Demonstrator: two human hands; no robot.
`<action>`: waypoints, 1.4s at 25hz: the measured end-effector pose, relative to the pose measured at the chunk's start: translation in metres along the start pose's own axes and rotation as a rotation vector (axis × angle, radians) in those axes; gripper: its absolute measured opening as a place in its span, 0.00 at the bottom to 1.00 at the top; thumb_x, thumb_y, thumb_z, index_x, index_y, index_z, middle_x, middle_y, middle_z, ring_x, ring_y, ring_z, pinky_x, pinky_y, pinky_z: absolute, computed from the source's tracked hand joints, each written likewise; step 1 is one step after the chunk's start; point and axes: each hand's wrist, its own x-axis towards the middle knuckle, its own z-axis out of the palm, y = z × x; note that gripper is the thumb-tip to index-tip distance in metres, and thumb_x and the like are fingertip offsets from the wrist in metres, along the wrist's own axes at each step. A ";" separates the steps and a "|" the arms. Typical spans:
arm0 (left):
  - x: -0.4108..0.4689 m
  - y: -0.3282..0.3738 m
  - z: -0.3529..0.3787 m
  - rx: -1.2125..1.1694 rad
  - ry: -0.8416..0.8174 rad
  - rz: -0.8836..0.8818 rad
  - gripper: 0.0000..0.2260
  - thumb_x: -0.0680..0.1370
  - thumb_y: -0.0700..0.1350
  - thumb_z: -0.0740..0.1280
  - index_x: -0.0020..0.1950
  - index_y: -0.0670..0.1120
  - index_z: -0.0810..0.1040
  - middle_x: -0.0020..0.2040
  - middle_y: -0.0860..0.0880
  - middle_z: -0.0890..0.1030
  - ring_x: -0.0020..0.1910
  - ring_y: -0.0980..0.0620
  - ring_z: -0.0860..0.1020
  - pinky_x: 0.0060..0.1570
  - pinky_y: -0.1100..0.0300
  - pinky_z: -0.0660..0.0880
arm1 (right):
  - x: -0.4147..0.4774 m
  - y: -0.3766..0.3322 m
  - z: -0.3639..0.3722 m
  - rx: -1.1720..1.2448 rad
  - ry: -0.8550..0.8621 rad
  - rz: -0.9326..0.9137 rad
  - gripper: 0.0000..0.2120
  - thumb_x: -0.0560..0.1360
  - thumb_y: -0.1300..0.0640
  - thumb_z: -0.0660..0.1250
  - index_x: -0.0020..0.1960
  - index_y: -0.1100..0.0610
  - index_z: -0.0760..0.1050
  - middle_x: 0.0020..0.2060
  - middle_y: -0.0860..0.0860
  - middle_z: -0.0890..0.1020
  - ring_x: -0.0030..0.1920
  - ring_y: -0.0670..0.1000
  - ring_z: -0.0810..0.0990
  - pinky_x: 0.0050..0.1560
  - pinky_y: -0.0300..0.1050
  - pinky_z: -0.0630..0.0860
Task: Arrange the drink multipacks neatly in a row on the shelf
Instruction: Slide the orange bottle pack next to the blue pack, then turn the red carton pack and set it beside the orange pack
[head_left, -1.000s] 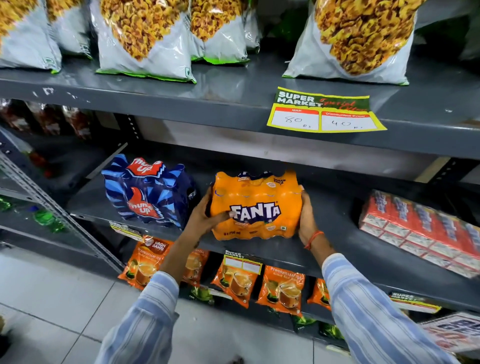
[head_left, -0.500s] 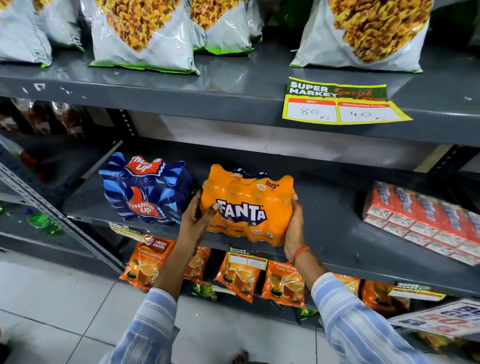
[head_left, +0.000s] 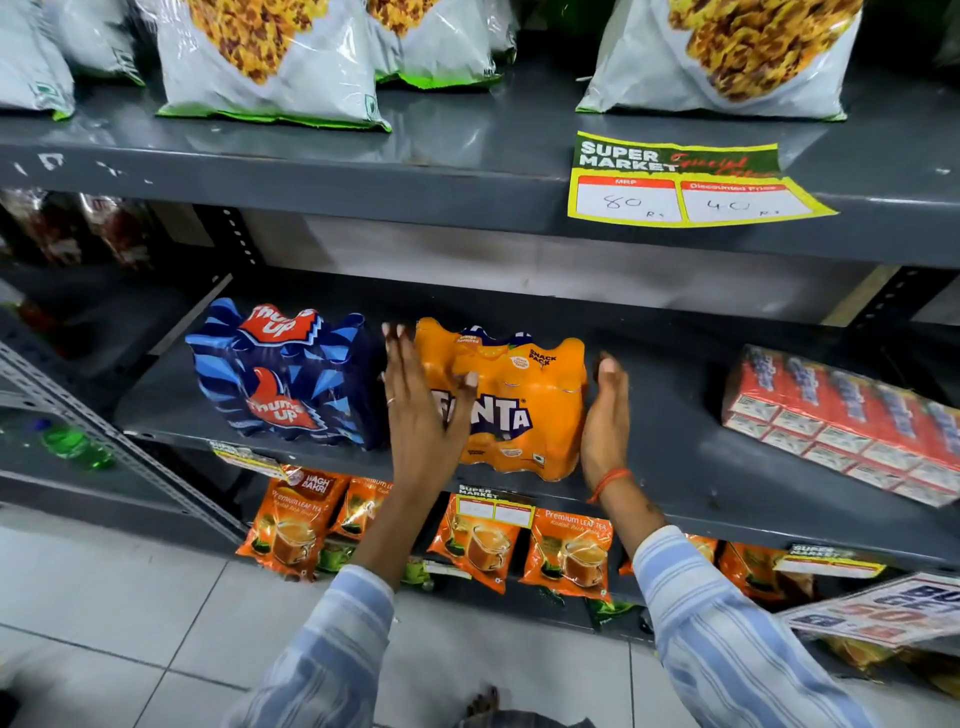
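Since a moment ago, both hands have let go of the orange Fanta multipack (head_left: 511, 405), which now stands on the grey middle shelf (head_left: 675, 467) just beside the blue Thums Up multipack (head_left: 283, 374).

Fingers stretched flat, the left hand (head_left: 423, 410) hovers over the Fanta pack's left front, covering part of its logo, and grips nothing; whether it touches the wrap cannot be told. At the pack's right side, the right hand (head_left: 605, 415) is open with its palm turned toward the pack, an orange thread (head_left: 608, 480) around the wrist. Further right on the same shelf, well apart, lies a red carton multipack (head_left: 841, 421), tilted. Tea pouches (head_left: 566, 556) fill the shelf below, snack bags (head_left: 270, 57) sit on the shelf above, and a yellow price tag (head_left: 691, 182) hangs from its edge.
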 end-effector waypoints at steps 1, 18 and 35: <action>0.002 0.011 0.005 0.085 0.028 0.062 0.39 0.73 0.67 0.53 0.76 0.47 0.44 0.79 0.44 0.48 0.76 0.51 0.45 0.74 0.50 0.46 | 0.002 -0.005 -0.004 0.034 0.035 -0.056 0.20 0.80 0.46 0.52 0.68 0.53 0.66 0.64 0.51 0.73 0.63 0.48 0.71 0.63 0.45 0.68; -0.046 0.154 0.245 0.069 -0.432 0.026 0.33 0.73 0.57 0.62 0.71 0.37 0.63 0.71 0.36 0.67 0.70 0.38 0.66 0.70 0.51 0.61 | 0.079 0.033 -0.287 -0.856 0.314 -0.259 0.40 0.67 0.41 0.50 0.68 0.70 0.65 0.67 0.71 0.68 0.68 0.69 0.66 0.69 0.61 0.62; -0.052 0.120 0.267 -0.437 -0.557 -0.318 0.23 0.72 0.39 0.72 0.65 0.42 0.70 0.55 0.47 0.79 0.52 0.52 0.78 0.51 0.63 0.76 | 0.085 0.062 -0.350 -0.096 0.108 -0.048 0.26 0.74 0.64 0.67 0.70 0.60 0.62 0.60 0.50 0.74 0.58 0.45 0.74 0.57 0.33 0.73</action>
